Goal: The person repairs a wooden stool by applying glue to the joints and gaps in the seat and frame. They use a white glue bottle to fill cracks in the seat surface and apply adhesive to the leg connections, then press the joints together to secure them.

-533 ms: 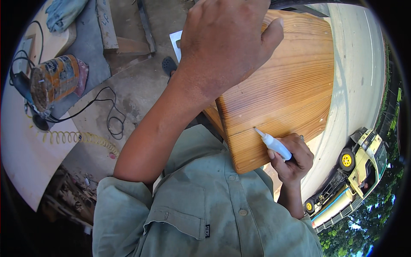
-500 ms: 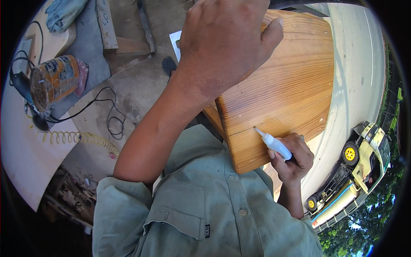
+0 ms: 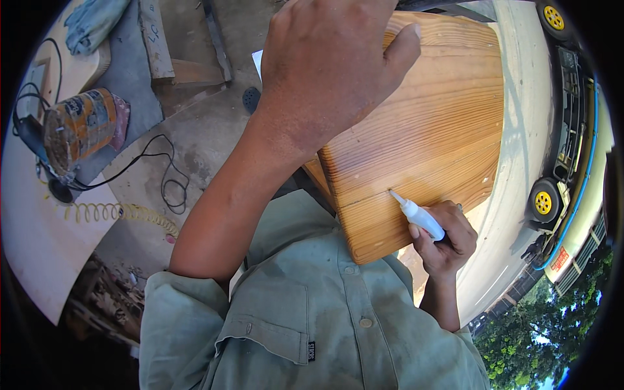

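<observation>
A varnished wooden board (image 3: 416,123) with dark grain and rounded corners slants across the space in front of me. My right hand (image 3: 460,231) pinches a small white squeeze bottle (image 3: 426,223), which looks like a glue bottle. Its thin nozzle points up and left, the tip at a dark line in the grain near the board's near end. My left hand (image 3: 335,68) is over the board's far left part, back upward and thumb stretched out to the right. Its other fingers run out at the top edge, so what they touch is hidden.
To the left, a rusty can (image 3: 81,127) lies on a work surface with black cables, near a coiled yellow hose (image 3: 127,211). A blue-grey cloth (image 3: 94,26) and timber pieces (image 3: 156,42) are farther off. At right runs a road with a truck (image 3: 572,162).
The nozzle tip has shifted slightly right along the dark line. My left hand stays over the board. On the road, the truck has passed farther along, toward the top of the view.
</observation>
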Motion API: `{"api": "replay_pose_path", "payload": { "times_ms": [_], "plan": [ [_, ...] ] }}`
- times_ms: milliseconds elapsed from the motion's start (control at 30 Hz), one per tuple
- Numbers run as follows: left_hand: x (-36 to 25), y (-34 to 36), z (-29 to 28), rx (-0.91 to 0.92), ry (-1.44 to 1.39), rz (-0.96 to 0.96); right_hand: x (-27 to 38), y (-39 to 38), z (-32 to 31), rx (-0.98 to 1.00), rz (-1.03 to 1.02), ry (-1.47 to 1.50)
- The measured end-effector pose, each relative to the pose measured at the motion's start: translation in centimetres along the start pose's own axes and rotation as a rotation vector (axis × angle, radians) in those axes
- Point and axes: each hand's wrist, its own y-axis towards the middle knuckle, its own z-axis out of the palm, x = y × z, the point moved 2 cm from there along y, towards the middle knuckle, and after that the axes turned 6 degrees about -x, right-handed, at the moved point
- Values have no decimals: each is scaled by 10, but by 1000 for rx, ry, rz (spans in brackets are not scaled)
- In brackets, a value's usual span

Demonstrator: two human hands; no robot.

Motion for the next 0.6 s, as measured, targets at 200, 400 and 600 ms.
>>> {"api": "replay_pose_path", "payload": {
  "times_ms": [200,400,600],
  "plan": [
    [-2,1,-1,14,3,-5,-1,0,-3,2,17,-10],
    [-7,0,-4,-6,52,19,-6,-2,-5,-17,12,-9],
    [-10,3,-7,29,26,-33,-7,-1,-7,-26,2,-19]
  ]
}}
